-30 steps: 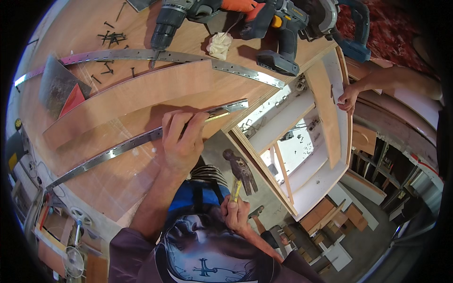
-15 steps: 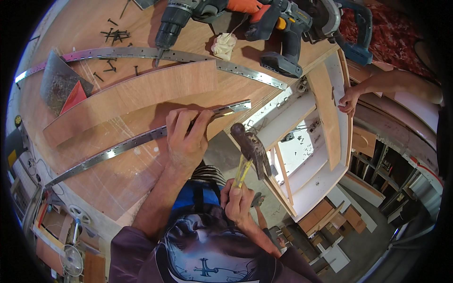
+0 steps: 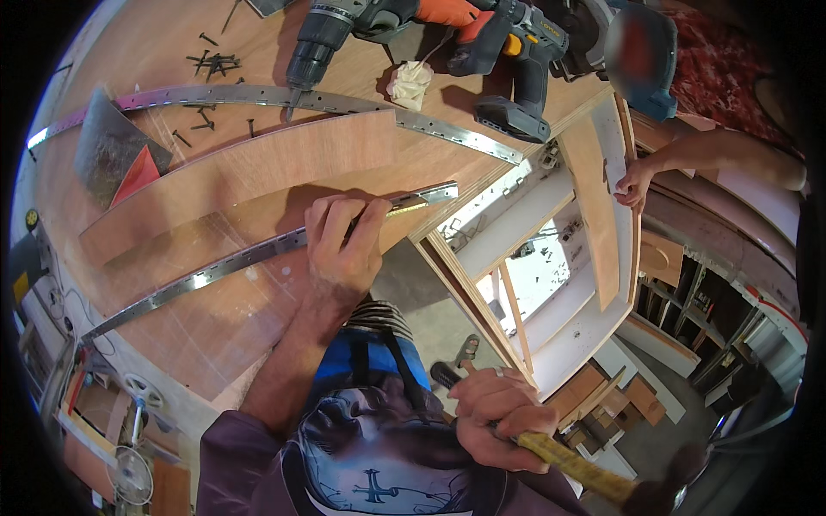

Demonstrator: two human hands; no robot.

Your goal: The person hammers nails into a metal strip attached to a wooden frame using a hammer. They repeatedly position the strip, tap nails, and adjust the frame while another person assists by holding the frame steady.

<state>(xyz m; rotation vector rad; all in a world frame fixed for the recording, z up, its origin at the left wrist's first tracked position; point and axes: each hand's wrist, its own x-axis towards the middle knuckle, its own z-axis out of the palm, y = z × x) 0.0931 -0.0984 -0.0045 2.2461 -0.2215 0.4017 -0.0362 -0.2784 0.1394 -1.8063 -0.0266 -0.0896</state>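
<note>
A long slotted metal strip (image 3: 202,280) lies along the near edge of the wooden table. My left hand (image 3: 344,249) is closed over it near its right end, fingertips pressed together on the metal; whether they pinch anything small is hidden. By those fingers, a narrow yellow piece (image 3: 408,209) shows along the strip. My right hand (image 3: 503,419) is wrapped round the yellow handle of a hammer (image 3: 572,464), low at the right of my body. The hammer's head is blurred and points to the lower right, apart from the strip.
Beyond the strip lie a curved plywood piece (image 3: 249,185), a second metal strip (image 3: 361,104), several black screws (image 3: 215,64) and two cordless drills (image 3: 323,43) (image 3: 520,77). A white-lined wooden cabinet frame (image 3: 559,284) stands at right, with another person's hand (image 3: 635,183) on its edge.
My right hand has swung the hammer from beside the strip's right end down to the lower right. My left hand stays on the strip, almost unmoved.
</note>
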